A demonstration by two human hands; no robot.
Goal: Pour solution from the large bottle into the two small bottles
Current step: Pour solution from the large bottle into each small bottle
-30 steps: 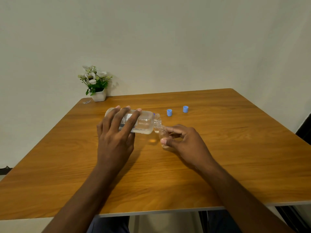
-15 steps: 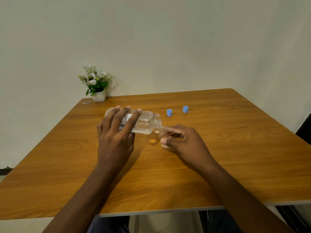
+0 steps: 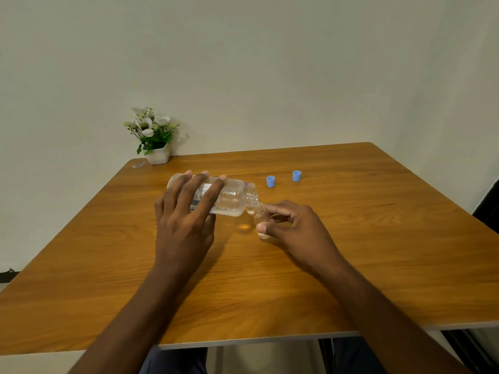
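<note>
Two hands are engaged near the middle of the table (image 3: 378, 265), somewhat toward its far edge. The left hand (image 3: 186, 222) is clamped over the large bottle (image 3: 232, 199), held on its side with the neck pointing right. The right hand (image 3: 291, 225) pinches a small bottle (image 3: 260, 218) upright between thumb and fingers, its mouth meeting the large bottle's neck. A second small bottle (image 3: 252, 188) stands just behind the pouring point, uncapped as far as can be told. Two blue caps (image 3: 270, 181) sit apart from the bottles, nearer the far right corner. A potted flower (image 3: 154, 136) occupies the far left corner.

Judged step: filling in progress. No stream is discernible, and the fill level in the held bottle cannot be read.

Risks:
- Overflow. The receiving mouth is narrow and the large bottle is near horizontal; a slight further tilt would likely send liquid over the rim onto the wood.
- Misalignment. Neck and mouth are matched by hand alone; any drift of either wrist would spill.
- Knock-over. The second small bottle stands close beside the large bottle's neck and could be tipped when the neck swings away.

Materials: the large bottle is clear plastic, squarish in section with rounded shoulders and a printed label. The small bottles are clear and rounded, material uncertain. The caps are short ribbed-looking cylinders. The table is smooth wood-grain laminate.
</note>
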